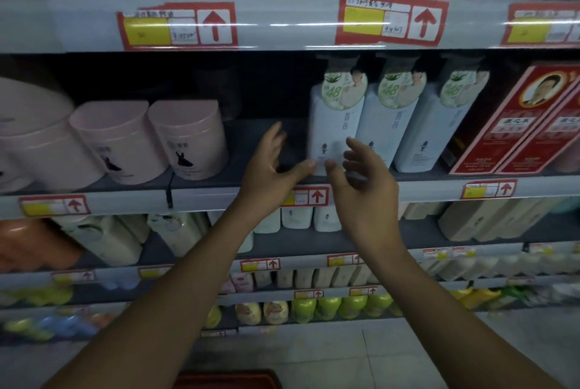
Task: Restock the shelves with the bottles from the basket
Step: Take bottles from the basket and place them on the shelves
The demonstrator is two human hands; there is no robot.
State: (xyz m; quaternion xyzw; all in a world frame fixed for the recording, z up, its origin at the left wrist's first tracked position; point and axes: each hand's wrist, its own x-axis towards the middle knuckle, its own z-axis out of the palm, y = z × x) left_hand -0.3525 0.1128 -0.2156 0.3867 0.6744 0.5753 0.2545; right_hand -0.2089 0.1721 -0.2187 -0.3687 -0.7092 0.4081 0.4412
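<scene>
Red basket (226, 380) is just peeking in at the bottom edge, can't see any bottles in it from here. Both hands are up at the middle shelf (201, 197): left hand (270, 165) spread and holding nothing, right hand (361, 178) loosely spread too, fingertips right by the base of the leftmost white bottle (335, 124). I'd say nudge it flush against its neighbour, label forward, and keep the gap to its left for the next one. Push low so it doesn't tip.
</scene>
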